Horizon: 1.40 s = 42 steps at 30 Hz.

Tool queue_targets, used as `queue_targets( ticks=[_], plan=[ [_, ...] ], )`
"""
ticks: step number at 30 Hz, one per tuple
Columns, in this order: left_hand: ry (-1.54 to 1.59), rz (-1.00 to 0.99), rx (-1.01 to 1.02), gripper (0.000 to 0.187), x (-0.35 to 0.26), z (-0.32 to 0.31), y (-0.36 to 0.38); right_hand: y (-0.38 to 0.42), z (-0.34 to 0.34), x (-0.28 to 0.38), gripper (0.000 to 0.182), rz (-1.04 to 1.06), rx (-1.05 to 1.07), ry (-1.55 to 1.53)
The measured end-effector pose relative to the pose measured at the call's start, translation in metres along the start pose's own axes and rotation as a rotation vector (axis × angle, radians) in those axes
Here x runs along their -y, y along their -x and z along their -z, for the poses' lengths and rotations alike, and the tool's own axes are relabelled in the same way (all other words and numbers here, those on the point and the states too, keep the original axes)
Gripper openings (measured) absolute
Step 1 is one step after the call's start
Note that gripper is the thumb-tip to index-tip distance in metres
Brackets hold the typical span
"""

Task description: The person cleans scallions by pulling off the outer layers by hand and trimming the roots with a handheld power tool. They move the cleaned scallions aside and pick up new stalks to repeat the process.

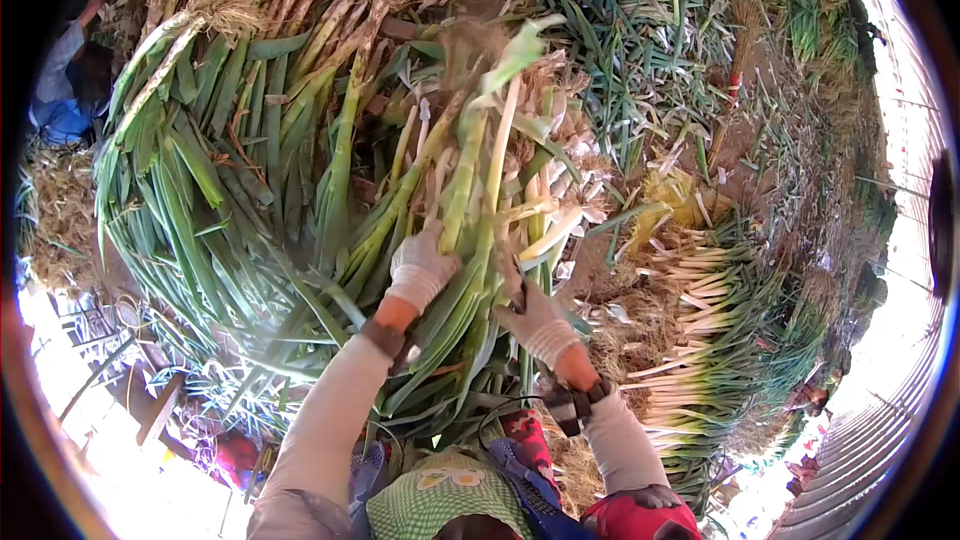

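My left hand, in a whitish knitted glove, is closed around the green stalk of a leek. The leek's root end points away from me and is blurred. Close by on the right, my gloved right hand grips a narrow brownish-grey knife, its blade partly smeared by motion. Under and left of my hands lies a big heap of untrimmed leeks, with long green leaves and brown roots. Several peeled pale stalks lie just beyond my right hand.
A row of cleaned leeks lies to the right, white ends towards me. Cut leaves cover the ground at the far side. Yellow netting lies between. Another person is at the far left. Corrugated sheeting borders the right.
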<state>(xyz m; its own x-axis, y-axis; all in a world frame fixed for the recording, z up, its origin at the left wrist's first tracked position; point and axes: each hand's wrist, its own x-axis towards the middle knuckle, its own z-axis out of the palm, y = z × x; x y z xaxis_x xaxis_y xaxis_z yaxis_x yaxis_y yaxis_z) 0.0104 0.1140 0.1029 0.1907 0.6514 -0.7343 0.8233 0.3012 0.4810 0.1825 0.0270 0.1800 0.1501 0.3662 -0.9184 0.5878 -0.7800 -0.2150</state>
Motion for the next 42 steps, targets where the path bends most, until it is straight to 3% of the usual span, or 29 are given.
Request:
queue_targets(
  ticks=[3,4,5,6,9,11,14,17,20,23,30,34,37,39,41,42],
  plan=[
    [-0.014,-0.12,0.094,0.058,-0.011,0.01,0.089,0.056,-0.009,-0.033,0.059,0.105,-0.092,0.014],
    [0.055,-0.055,0.175,0.058,0.004,-0.002,0.107,0.067,-0.022,-0.058,0.058,0.162,-0.146,0.069],
    [0.126,0.011,0.261,0.058,0.017,-0.011,0.12,0.087,-0.02,-0.054,0.058,0.125,-0.104,0.038],
    [-0.1,0.065,0.279,0.058,0.013,-0.014,0.128,0.114,-0.013,-0.047,0.057,0.084,-0.067,0.01],
    [-0.167,0.087,0.296,0.056,0.039,-0.052,0.118,0.139,-0.037,-0.075,0.061,0.041,0.082,0.058],
    [-0.196,0.083,0.306,0.053,0.035,-0.056,0.116,0.132,-0.057,-0.084,0.062,0.125,0.037,0.179],
    [-0.192,0.049,0.269,0.055,0.047,-0.067,0.114,0.112,-0.05,-0.062,0.059,-0.04,0.059,0.163],
    [-0.139,0.033,0.269,0.054,0.049,-0.064,0.113,0.054,-0.043,-0.048,0.057,-0.008,-0.101,0.063],
    [-0.078,0.016,0.253,0.052,0.054,-0.066,0.113,0.062,-0.059,-0.057,0.053,-0.021,-0.017,0.086],
    [-0.043,-0.005,0.25,0.052,0.058,-0.068,0.111,0.055,-0.063,-0.053,0.052,-0.035,-0.095,0.093],
    [0.001,-0.018,0.278,0.054,0.055,-0.06,0.113,-0.053,-0.008,0.002,0.062,-0.04,-0.257,0.089],
    [0.067,-0.067,0.291,0.06,0.068,-0.066,0.108,-0.072,0.021,0.009,0.061,0.003,-0.307,0.141],
    [0.216,-0.068,0.331,0.063,0.083,-0.073,0.101,-0.039,0.005,-0.002,0.063,0.084,-0.133,0.096],
    [0.295,-0.055,0.383,0.065,0.087,-0.074,0.096,-0.036,-0.008,-0.003,0.066,-0.011,-0.097,0.304],
    [0.308,-0.091,0.389,0.068,0.086,-0.067,0.098,-0.037,-0.005,0.003,0.068,-0.117,-0.073,0.278],
    [0.272,-0.071,0.38,0.068,0.082,-0.063,0.1,-0.052,0.0,-0.001,0.069,-0.041,-0.132,0.192]
  ],
)
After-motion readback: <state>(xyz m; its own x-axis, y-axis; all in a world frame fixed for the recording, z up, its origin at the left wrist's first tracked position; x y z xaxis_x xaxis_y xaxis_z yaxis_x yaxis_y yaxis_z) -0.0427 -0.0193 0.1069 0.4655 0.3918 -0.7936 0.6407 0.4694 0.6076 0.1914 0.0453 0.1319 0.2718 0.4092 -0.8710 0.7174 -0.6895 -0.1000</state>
